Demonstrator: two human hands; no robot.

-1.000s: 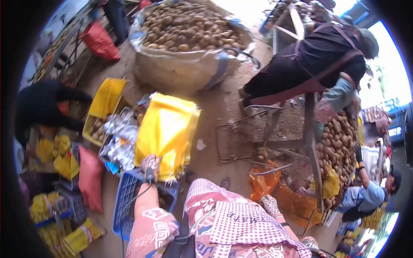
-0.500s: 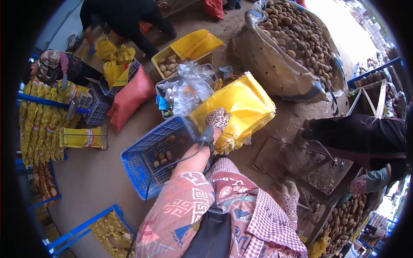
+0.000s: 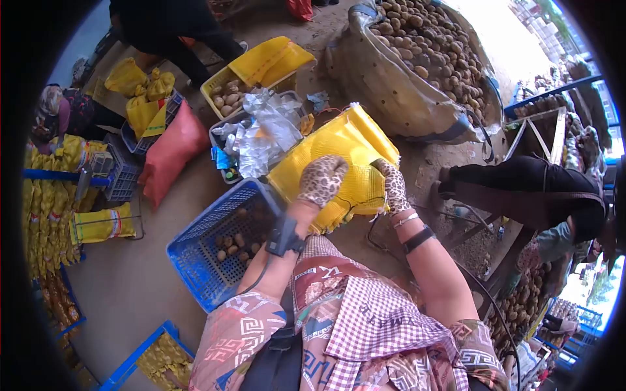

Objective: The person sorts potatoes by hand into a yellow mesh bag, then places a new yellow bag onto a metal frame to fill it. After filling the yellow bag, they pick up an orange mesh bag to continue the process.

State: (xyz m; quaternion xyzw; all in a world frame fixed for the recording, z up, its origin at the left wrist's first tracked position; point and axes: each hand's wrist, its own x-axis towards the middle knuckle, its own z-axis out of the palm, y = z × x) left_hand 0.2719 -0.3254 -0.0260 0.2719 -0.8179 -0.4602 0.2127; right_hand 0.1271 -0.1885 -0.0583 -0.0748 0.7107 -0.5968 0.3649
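A stack of yellow mesh bags (image 3: 339, 140) lies in front of me, past the blue crate, with its near edge ruffled. My left hand (image 3: 324, 180), in a leopard-print glove, is closed on the top of the stack, fingers curled into the mesh. At the stack's right edge, my right hand (image 3: 390, 186) wears a matching glove and grips the mesh with the fingers bent over it. Some fingertips of both hands are hidden. Left of the bags stands the blue plastic crate (image 3: 195, 238), with several potatoes (image 3: 233, 247) at its bottom.
A container of crumpled clear plastic (image 3: 264, 130) adjoins the bags. Behind it is a yellow crate (image 3: 214, 98) of potatoes. A huge potato sack (image 3: 391, 98) stands at the back right. A red sack (image 3: 173, 150) lies left. Co-workers bend at the right (image 3: 521, 195) and upper left.
My right hand has come up from the lower right onto the stack's right edge. My left hand stays on the bags, its fingers now more curled. The view has shifted slightly.
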